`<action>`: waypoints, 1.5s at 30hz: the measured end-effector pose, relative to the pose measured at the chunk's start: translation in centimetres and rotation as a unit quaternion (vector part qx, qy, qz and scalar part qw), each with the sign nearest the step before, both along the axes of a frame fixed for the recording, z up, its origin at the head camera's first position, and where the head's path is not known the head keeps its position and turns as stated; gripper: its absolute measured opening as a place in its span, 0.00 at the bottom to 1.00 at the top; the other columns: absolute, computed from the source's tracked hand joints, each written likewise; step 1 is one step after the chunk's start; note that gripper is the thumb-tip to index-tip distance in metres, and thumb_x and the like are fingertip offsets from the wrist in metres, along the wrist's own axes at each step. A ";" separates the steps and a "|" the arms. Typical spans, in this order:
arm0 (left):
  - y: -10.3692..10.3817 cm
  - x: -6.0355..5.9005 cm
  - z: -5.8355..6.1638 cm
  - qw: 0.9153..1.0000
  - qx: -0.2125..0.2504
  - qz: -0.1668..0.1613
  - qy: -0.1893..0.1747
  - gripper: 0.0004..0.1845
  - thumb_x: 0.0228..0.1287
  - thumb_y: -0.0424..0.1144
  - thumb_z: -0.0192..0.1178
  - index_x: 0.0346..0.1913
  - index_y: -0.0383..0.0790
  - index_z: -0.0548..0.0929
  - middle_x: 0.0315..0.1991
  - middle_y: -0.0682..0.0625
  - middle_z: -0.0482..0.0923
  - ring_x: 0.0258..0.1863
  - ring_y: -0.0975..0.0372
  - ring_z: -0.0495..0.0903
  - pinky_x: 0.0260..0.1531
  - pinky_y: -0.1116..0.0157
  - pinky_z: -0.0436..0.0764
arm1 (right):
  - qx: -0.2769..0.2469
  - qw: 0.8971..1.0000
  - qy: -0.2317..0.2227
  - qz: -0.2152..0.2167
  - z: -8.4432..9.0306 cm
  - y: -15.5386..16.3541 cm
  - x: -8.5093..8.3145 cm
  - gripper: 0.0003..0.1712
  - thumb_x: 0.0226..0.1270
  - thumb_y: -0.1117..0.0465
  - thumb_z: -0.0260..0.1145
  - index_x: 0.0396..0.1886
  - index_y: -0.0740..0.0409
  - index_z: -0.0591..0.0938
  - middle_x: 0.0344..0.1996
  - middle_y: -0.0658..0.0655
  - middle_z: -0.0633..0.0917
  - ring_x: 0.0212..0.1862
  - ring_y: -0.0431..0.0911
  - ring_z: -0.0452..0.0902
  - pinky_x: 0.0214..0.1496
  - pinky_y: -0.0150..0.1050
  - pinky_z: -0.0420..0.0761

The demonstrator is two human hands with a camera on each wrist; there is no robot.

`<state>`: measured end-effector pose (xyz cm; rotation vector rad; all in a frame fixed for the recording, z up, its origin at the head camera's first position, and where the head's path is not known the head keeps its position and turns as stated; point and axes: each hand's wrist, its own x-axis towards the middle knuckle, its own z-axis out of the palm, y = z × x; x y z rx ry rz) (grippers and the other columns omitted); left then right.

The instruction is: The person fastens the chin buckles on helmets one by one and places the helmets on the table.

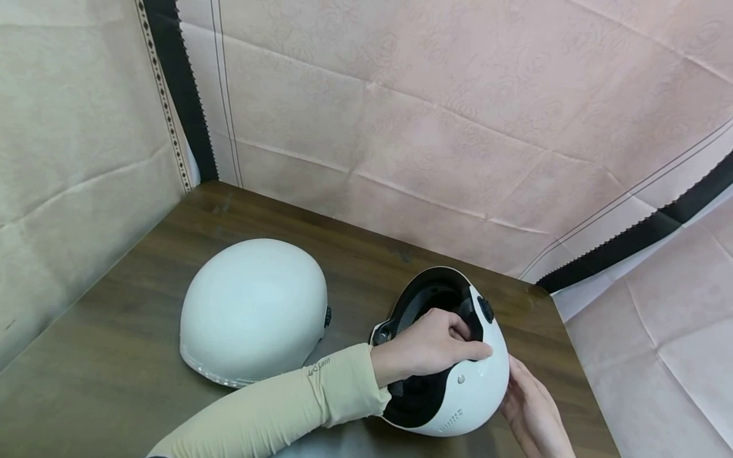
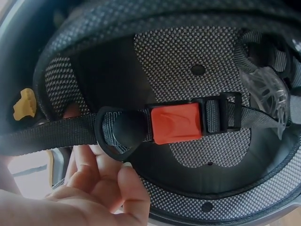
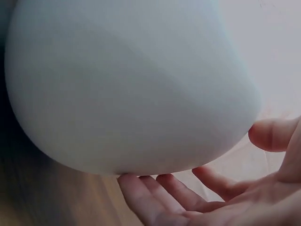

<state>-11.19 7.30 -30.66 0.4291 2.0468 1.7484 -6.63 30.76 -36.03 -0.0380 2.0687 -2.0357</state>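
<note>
A white helmet [image 1: 478, 394] lies tipped on the table, its dark lined opening facing the left side. My left hand [image 1: 426, 343] reaches inside it. In the left wrist view the fingers of that hand [image 2: 106, 188] pass behind the black chin strap [image 2: 56, 136], with the thumb by the strap's black loop. A red buckle [image 2: 176, 123] is fastened on the strap, and a clear plastic piece [image 2: 270, 89] hangs near it. Outside the shell, my right hand [image 1: 529, 407] supports the helmet; its fingertips and thumb touch the smooth white surface [image 3: 127, 94] in the right wrist view.
Another white helmet [image 1: 258, 305] sits dome up on the brown wooden table [image 1: 114, 356], left of the one I handle. Pale patterned cloth walls [image 1: 401, 140] with black edging surround the table at the back and sides.
</note>
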 end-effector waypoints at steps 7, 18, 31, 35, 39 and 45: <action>-0.2 0.1 -0.1 1.000 0.019 0.007 0.002 0.16 0.54 0.49 0.68 0.37 0.40 0.81 0.27 0.56 0.80 0.28 0.67 0.78 0.32 0.67 0.77 | -0.022 0.998 -0.057 0.009 -0.6 -0.2 -0.7 0.32 0.75 0.41 0.37 0.71 0.52 0.57 0.60 0.47 0.66 0.58 0.36 0.67 0.55 0.37 0.71; -0.4 -0.2 -0.1 0.999 0.041 0.019 -0.003 0.13 0.54 0.49 0.68 0.33 0.44 0.80 0.25 0.57 0.81 0.28 0.67 0.79 0.33 0.67 0.77 | -0.102 0.981 -0.111 0.122 -1.5 -0.2 -1.7 0.35 0.65 0.30 0.25 0.68 0.35 0.53 0.58 0.45 0.66 0.59 0.39 0.64 0.59 0.50 0.64; -1.0 -0.2 -0.2 0.997 0.077 0.017 -0.013 0.11 0.54 0.48 0.67 0.32 0.45 0.80 0.26 0.56 0.82 0.29 0.66 0.79 0.33 0.67 0.76 | -0.145 0.975 -0.119 0.117 -2.1 -0.2 -1.8 0.30 0.70 0.33 0.30 0.63 0.37 0.63 0.55 0.45 0.70 0.57 0.40 0.67 0.59 0.49 0.65; -1.1 -0.2 -0.2 0.996 0.080 0.017 -0.017 0.11 0.55 0.48 0.66 0.33 0.45 0.80 0.26 0.56 0.82 0.29 0.66 0.79 0.34 0.67 0.77 | -0.150 0.975 -0.130 0.098 -2.2 -0.1 -1.6 0.27 0.71 0.34 0.32 0.59 0.36 0.67 0.52 0.44 0.71 0.54 0.39 0.67 0.57 0.46 0.66; -1.1 -0.2 -0.1 0.996 0.082 0.019 -0.016 0.11 0.56 0.48 0.66 0.33 0.45 0.80 0.27 0.57 0.81 0.29 0.66 0.80 0.33 0.67 0.77 | -0.156 0.975 -0.129 0.094 -2.3 -0.3 -1.6 0.27 0.71 0.33 0.33 0.58 0.36 0.67 0.51 0.44 0.70 0.53 0.39 0.66 0.56 0.45 0.65; -1.5 0.0 -0.1 0.997 0.074 0.007 -0.010 0.12 0.56 0.50 0.65 0.35 0.46 0.80 0.27 0.57 0.82 0.29 0.67 0.80 0.33 0.67 0.77 | -0.181 0.970 -0.122 0.111 -2.5 -0.5 -1.7 0.26 0.72 0.35 0.32 0.57 0.37 0.68 0.52 0.44 0.71 0.54 0.39 0.66 0.57 0.45 0.63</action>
